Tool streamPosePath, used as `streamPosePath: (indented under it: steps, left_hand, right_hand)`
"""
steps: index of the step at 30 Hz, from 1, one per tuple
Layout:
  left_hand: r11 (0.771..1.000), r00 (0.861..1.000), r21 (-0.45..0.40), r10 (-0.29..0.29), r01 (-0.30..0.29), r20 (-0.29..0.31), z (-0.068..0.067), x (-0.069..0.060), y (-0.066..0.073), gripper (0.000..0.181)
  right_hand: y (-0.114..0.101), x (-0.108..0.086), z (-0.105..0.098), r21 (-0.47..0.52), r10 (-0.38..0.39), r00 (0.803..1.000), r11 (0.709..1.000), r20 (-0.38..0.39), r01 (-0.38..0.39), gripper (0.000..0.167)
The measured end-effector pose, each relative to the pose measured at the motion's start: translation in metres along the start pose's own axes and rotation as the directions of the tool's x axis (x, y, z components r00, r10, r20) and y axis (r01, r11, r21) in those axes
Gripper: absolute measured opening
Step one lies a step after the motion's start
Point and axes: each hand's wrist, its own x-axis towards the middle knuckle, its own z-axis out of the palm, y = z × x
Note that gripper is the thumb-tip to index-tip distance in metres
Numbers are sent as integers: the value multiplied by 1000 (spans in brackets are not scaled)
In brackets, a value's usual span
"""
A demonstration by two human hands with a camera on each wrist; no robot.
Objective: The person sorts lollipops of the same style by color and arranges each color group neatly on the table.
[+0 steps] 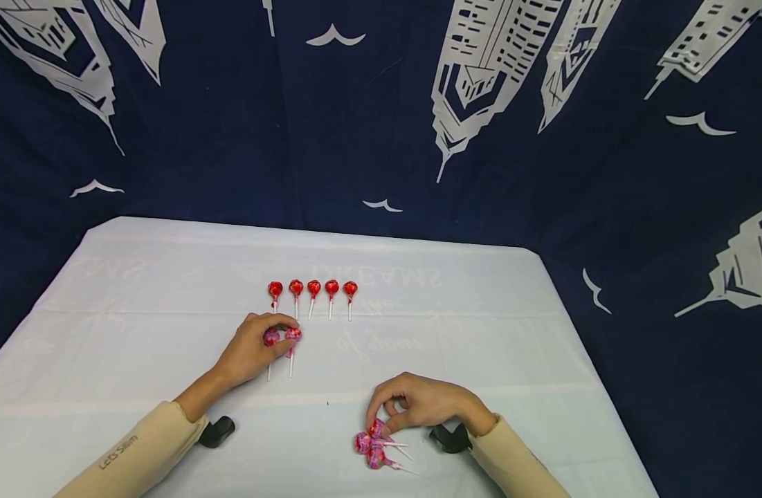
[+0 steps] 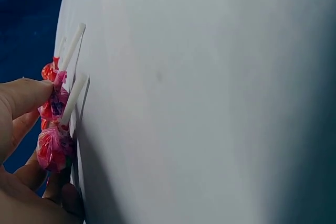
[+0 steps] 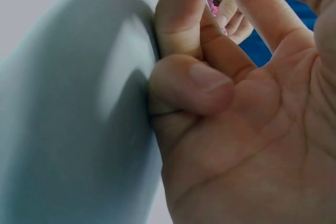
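Note:
My left hand (image 1: 251, 348) pinches a pink-wrapped lollipop (image 1: 293, 335) between thumb and fingers, its white stick pointing toward me. Just left of it, partly under the fingers, lies a second pink lollipop (image 1: 271, 337); in the left wrist view this pink lollipop (image 2: 54, 149) is close to the curled lower fingers. My right hand (image 1: 423, 401) reaches over a small heap of pink lollipops (image 1: 376, 456), and its thumb and forefinger pinch the topmost lollipop (image 1: 376, 428). That lollipop is hidden from the right wrist view, where the palm and curled fingers fill the picture.
Several red lollipops (image 1: 314, 287) stand in a row beyond my left hand, sticks toward me. All lie on a white cloth-covered table (image 1: 480, 332). A dark blue cloth with white building prints (image 1: 231, 138) hangs behind it. Black wrist straps (image 1: 217, 432) sit below both hands.

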Motion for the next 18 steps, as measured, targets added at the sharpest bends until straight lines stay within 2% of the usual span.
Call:
streamPosePath:
  steps: [10,18]
  left_hand:
    - [1000,1000,6,4,-4,1,-2,1,-1,30]
    - [1000,998,2,6,-6,-70,-8,-1,7,31]
  right_hand:
    - [-1,0,0,10,5,1000,1000,1,-5,18]
    - [-1,0,0,9,2,1000,1000,-1,-2,18]
